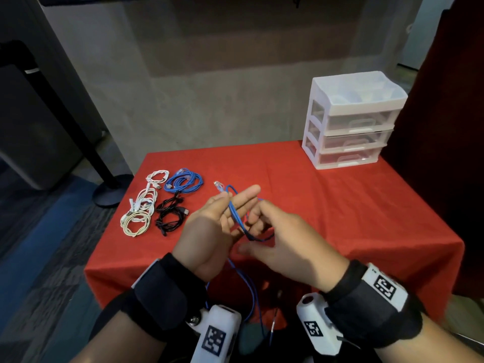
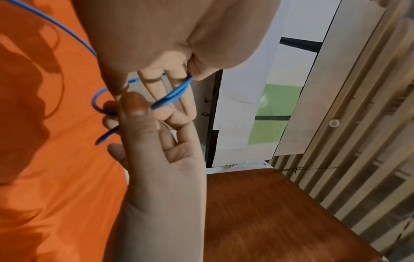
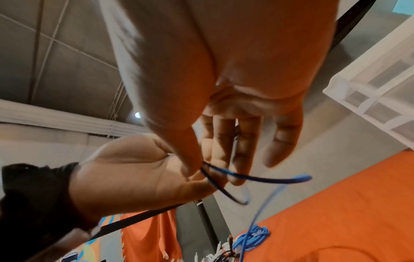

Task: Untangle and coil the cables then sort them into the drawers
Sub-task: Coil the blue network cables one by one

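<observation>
A loose blue network cable (image 1: 237,218) runs across my left hand (image 1: 243,199), which is held palm up over the red table. The left thumb pins the cable against the straight fingers just below its clear plug (image 1: 218,186). My right hand (image 1: 262,220) pinches a loop of the same cable (image 3: 257,178) between thumb and fingers, close beside the left palm. The rest of the cable hangs over the table's near edge. In the left wrist view the doubled strand (image 2: 177,92) stretches between both hands. The white three-drawer unit (image 1: 351,121) stands at the far right, drawers shut.
Coiled cables lie at the table's far left: a blue coil (image 1: 184,180), white coils (image 1: 142,208) and black coils (image 1: 170,216). The red cloth (image 1: 340,205) covers the table. A black stand base (image 1: 112,189) sits on the floor to the left.
</observation>
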Tool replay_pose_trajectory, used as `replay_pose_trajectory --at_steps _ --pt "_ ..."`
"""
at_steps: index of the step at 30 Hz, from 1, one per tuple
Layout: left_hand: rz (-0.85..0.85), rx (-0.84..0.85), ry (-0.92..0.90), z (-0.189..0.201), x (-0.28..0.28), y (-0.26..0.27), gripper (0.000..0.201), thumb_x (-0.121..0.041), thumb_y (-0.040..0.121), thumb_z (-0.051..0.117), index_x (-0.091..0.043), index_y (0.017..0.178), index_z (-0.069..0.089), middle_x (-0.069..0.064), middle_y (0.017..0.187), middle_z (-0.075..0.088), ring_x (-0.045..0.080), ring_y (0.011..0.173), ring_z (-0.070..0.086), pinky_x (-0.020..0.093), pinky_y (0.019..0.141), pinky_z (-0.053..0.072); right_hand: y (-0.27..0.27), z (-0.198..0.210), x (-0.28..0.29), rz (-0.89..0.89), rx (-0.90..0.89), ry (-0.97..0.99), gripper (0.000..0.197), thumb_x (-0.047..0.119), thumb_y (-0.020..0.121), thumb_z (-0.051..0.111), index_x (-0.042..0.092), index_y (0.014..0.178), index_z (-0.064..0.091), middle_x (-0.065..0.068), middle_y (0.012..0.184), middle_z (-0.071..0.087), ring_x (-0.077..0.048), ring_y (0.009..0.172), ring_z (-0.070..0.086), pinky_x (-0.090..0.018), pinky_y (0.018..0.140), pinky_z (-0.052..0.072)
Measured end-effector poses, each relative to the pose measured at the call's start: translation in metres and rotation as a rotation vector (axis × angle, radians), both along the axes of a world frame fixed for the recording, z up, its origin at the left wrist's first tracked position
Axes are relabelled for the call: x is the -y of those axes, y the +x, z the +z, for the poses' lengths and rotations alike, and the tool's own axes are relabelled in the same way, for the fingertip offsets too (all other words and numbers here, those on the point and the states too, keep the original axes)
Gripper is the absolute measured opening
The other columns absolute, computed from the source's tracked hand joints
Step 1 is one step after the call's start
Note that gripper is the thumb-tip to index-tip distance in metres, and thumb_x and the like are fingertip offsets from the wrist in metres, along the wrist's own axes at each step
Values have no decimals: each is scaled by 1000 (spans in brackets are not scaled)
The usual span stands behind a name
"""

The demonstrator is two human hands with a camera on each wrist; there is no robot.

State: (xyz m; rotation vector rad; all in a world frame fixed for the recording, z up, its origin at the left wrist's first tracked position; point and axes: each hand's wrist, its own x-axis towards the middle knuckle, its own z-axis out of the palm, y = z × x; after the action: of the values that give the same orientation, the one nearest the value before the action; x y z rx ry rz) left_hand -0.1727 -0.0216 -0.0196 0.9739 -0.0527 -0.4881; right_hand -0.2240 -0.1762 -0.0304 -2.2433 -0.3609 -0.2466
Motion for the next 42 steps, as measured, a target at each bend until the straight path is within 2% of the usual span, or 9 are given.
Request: replay_pose_trajectory --at_steps 5,8,11,15,20,25,31,38,42 --pt "12 -18 151 -1 -4 2 49 -35 107 37 2 138 47 7 105 76 24 105 71 46 97 54 2 -2 11 14 35 11 6 22 94 66 25 91 62 6 74 62 -10 66 57 -38 70 50" --pt "183 54 505 -4 -12 3 36 -46 100 52 -10 100 58 2 73 68 16 66 65 35 73 53 4 3 23 -47 99 19 7 18 96 64 24 95 68 7 72 64 -4 63 55 -23 62 41" --pt "530 453 718 -2 -26 10 25 -36 99 60 -12 97 59 -3 76 57 2 61 50 20 66 42 5 11 36 -42 79 -8 11 17 96 65 25 95 72 9 73 66 -6 66 58 -22 62 42" --pt "80 789 776 5 -23 6 35 -40 102 40 -17 102 66 -9 88 67 6 86 61 20 84 46 5 22 36 51 6 -9 11 20 97 65 27 95 73 2 75 67 -17 67 60 -38 67 49" --pt "-185 708 638 11 -21 4 30 -35 100 42 -14 85 57 -10 58 40 6 52 37 16 58 39 8 34 43 127 -91 102 7 27 97 70 24 93 75 -7 76 65 -13 67 54 -33 68 46" --pt "-199 613 657 26 -41 10 38 -34 105 43 -8 79 53 2 58 28 11 50 26 14 54 40 4 34 69 134 -186 243 18 17 99 64 12 87 75 9 67 60 -4 65 50 -20 65 40" --pt "-191 485 506 27 -41 13 37 -35 107 41 -13 79 52 2 59 18 12 47 20 26 58 45 17 33 67 -3 -171 632 20 21 94 64 10 82 77 -3 67 48 -13 61 41 -26 56 36" --pt "19 191 271 28 -34 15 34 -39 106 43 -15 83 48 -5 58 14 10 47 14 23 51 39 12 11 72 7 -174 -48 15 27 96 70 26 82 75 10 75 62 -2 69 52 -23 72 40" --pt "79 -33 110 18 -24 1 32 -43 103 48 -18 83 52 -8 61 16 7 47 18 22 53 40 7 4 61 25 -281 275 20 17 102 62 7 86 70 -4 68 66 -13 61 58 -27 64 48"
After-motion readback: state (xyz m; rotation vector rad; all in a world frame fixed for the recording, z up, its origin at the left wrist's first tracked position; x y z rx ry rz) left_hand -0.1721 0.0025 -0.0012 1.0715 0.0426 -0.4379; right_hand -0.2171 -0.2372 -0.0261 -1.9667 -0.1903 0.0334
